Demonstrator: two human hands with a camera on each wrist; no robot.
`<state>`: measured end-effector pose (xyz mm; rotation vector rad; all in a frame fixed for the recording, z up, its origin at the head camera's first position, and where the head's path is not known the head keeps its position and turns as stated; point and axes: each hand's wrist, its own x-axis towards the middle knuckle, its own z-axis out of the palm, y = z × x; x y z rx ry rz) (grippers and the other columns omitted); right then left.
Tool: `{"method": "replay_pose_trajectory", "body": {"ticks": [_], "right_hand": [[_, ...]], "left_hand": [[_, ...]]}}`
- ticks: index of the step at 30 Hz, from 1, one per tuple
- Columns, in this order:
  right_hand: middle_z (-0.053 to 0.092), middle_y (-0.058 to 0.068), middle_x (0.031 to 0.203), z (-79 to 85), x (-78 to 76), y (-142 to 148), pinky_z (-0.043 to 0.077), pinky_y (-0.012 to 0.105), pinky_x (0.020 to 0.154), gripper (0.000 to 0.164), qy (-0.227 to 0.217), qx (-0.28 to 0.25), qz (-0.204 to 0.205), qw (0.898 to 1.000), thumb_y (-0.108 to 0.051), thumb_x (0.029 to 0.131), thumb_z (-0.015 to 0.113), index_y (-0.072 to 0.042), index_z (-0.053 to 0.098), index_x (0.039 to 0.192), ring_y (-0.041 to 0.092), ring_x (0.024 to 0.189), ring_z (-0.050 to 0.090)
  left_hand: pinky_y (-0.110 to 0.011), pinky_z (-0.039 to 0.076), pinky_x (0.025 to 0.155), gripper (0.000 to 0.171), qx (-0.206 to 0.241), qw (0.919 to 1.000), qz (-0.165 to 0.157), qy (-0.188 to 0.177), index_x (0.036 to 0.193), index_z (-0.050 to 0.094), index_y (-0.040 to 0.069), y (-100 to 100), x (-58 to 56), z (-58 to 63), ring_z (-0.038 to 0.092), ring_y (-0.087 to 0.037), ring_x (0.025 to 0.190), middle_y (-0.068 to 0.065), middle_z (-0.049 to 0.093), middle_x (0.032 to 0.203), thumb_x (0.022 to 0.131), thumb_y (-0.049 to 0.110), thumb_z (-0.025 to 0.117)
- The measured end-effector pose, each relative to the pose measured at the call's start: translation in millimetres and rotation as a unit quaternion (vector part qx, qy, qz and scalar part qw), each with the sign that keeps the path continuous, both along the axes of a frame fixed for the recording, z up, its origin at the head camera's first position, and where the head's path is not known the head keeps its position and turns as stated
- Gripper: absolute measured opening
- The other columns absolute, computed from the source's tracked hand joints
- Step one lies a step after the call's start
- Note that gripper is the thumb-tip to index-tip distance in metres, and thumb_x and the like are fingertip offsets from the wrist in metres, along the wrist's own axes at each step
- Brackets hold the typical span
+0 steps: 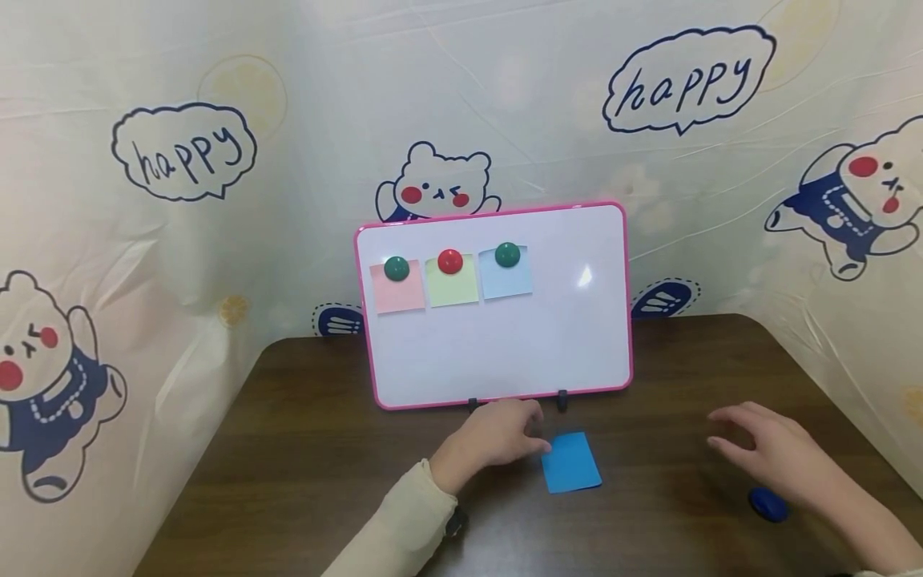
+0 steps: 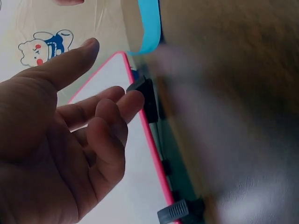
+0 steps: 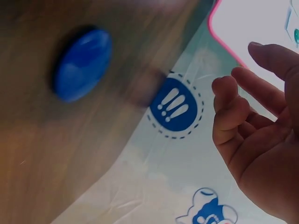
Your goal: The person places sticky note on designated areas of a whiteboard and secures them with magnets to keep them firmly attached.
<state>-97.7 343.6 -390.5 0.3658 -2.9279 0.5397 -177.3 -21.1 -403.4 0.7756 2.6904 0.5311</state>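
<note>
A bright blue sticky note [image 1: 571, 463] lies on the table in front of the whiteboard [image 1: 497, 349]. My left hand [image 1: 497, 433] hovers just left of it, thumb near the note's upper left corner. Seen from the left wrist, that hand has its fingers loosely bent with nothing between them, and the blue note's edge curls up beyond the thumb. Over the table's right side, my right hand [image 1: 782, 453] hangs empty with thumb and fingers apart. Beneath its wrist sits an oval blue magnet [image 1: 768, 504], large in the right wrist view too.
The pink-framed board leans upright on black feet [image 1: 562, 400]. Along its upper part, a green magnet [image 1: 397, 268] holds a pink note [image 1: 399, 298], a red magnet [image 1: 450, 261] a green note [image 1: 454, 290], another green magnet [image 1: 508, 255] a pale blue note [image 1: 508, 280]. A printed curtain [image 1: 310, 160] hangs behind.
</note>
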Motion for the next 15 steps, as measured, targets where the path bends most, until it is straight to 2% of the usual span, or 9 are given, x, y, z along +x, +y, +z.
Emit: {"method": "replay_pose_trajectory", "body": {"ticks": [3,6,15], "right_hand": [[0.068,0.011,0.105,-5.7,5.4,9.0,0.052,0.058,0.077,0.032,-0.014,0.008,-0.002,1.0,-0.021,0.086,0.081,-0.005,0.071,0.111,0.039,0.097,0.066],[0.066,0.011,0.105,-10.8,9.4,17.1,0.052,0.057,0.074,0.04,-0.045,0.02,-0.012,0.999,-0.027,0.085,0.082,-0.004,0.07,0.115,0.037,0.094,0.066],[0.06,0.029,0.113,-24.4,14.9,37.3,0.052,0.06,0.073,0.072,-0.163,0.062,-0.035,0.984,-0.05,0.083,0.079,0.005,0.061,0.127,0.049,0.097,0.063]], "left_hand": [[-0.031,0.055,0.076,0.043,-0.009,1.0,0.003,0.002,0.118,0.068,0.016,2.6,1.0,-2.1,0.062,-0.011,0.084,0.004,0.069,0.102,0.087,0.043,0.078],[-0.031,0.054,0.073,0.04,-0.019,0.9998,0.004,0.004,0.116,0.068,0.015,5.3,1.7,-4.2,0.06,-0.011,0.079,0.004,0.069,0.097,0.088,0.042,0.078],[-0.031,0.05,0.065,0.034,-0.042,0.9989,0.021,-0.005,0.108,0.068,0.015,11.9,5.3,-10.4,0.055,-0.011,0.071,0.005,0.065,0.087,0.086,0.039,0.08]]}}
